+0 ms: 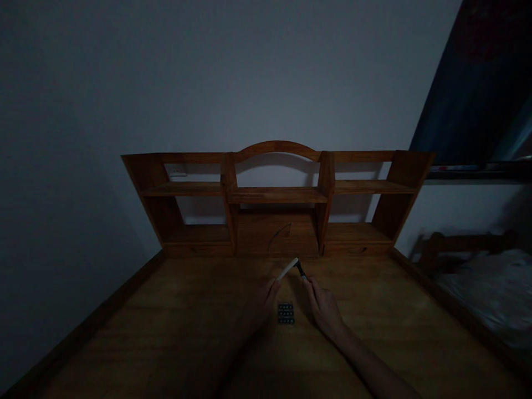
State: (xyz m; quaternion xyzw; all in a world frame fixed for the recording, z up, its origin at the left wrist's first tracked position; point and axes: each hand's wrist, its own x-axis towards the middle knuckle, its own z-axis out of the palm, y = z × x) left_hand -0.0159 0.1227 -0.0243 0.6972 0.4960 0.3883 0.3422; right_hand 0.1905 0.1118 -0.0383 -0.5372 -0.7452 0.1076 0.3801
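In the dim head view, my left hand [269, 295] is closed on the lower end of a pale, slim stick [287, 269], which slants up to the right. My right hand [322, 303] pinches a slim tool with a dark upper part [300, 269] and a light section at the fingertips. The tips of these two pieces meet, or nearly so, above the table. What exactly each one is cannot be made out. Between my forearms lies a small dark block [286, 313] in three rows with pale dots.
The wooden tabletop [187, 321] has raised side edges. Along its back stands a wooden shelf unit [277, 195] with a thin cord [277, 235] in its middle part. A dark curtain [474, 94] hangs at right, above a plastic-covered heap [490, 288].
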